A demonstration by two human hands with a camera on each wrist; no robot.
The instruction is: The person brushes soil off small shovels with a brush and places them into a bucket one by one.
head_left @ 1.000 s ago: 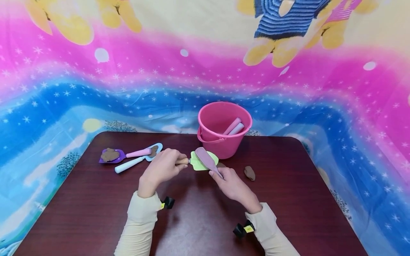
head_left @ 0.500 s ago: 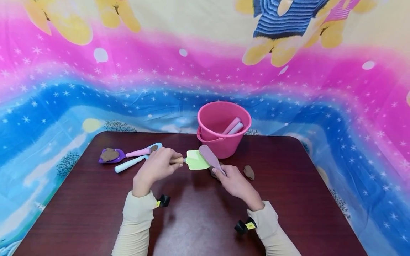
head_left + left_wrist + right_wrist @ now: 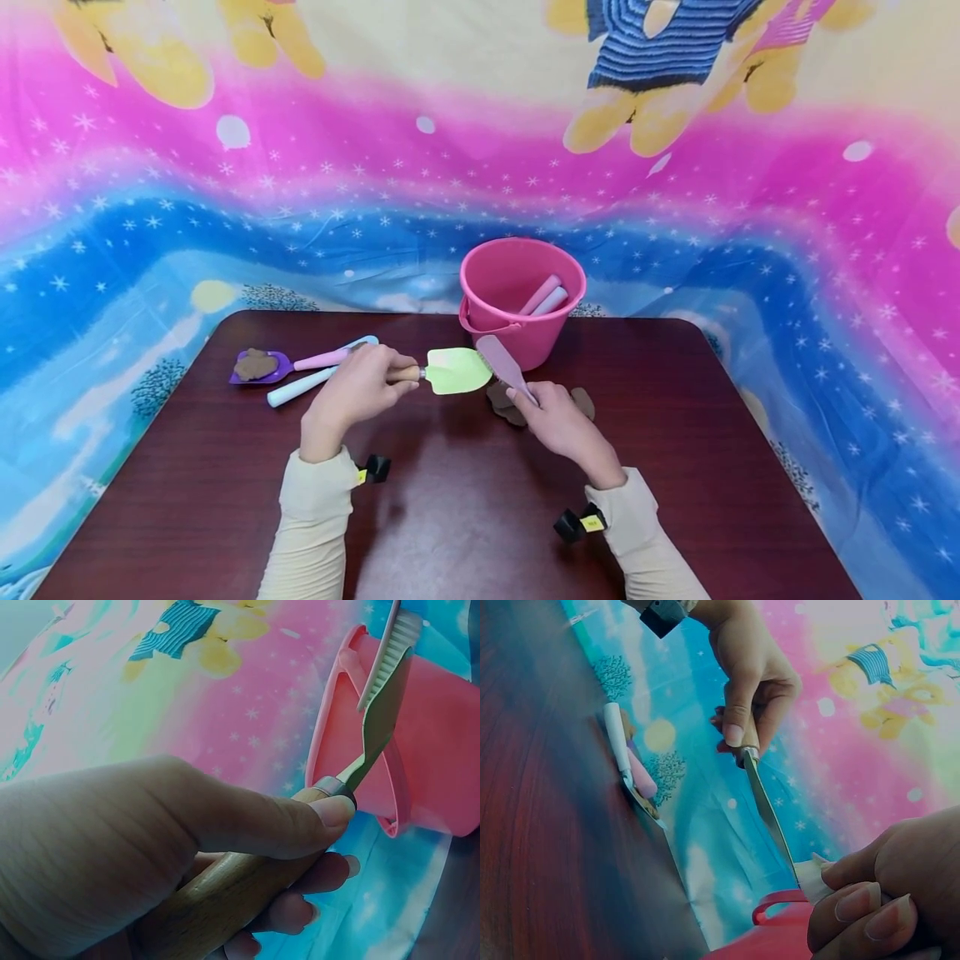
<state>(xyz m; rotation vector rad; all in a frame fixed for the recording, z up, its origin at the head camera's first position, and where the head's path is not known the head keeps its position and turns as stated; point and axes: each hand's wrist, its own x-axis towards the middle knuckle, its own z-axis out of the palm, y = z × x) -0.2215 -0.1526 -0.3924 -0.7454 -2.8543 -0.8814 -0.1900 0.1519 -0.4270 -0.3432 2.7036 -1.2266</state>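
Note:
My left hand (image 3: pixel 347 396) grips the wooden handle of a small trowel (image 3: pixel 456 372) with a light green blade, held above the table. The thumb lies along the handle in the left wrist view. My right hand (image 3: pixel 558 425) holds a mauve brush (image 3: pixel 501 360) by its handle. White bristles (image 3: pixel 397 641) face the blade in the left wrist view, and they appear to touch it near its tip. Below the brush, a brown clay-like lump (image 3: pixel 504 407) lies on the table, partly hidden. Another brown lump (image 3: pixel 583 402) sits beside my right hand, which partly covers it.
Behind the tools stands a pink bucket (image 3: pixel 555 333) with a pink and a pale handle inside. At left on the dark table (image 3: pixel 450 517) lie a purple shovel (image 3: pixel 281 364) bearing brown material and a pale blue tool (image 3: pixel 300 387). A printed cloth (image 3: pixel 360 150) hangs behind.
My left hand and the trowel have moved left. The brush has gone from lying across the blade to its tip, and the brown lump beneath shows more.

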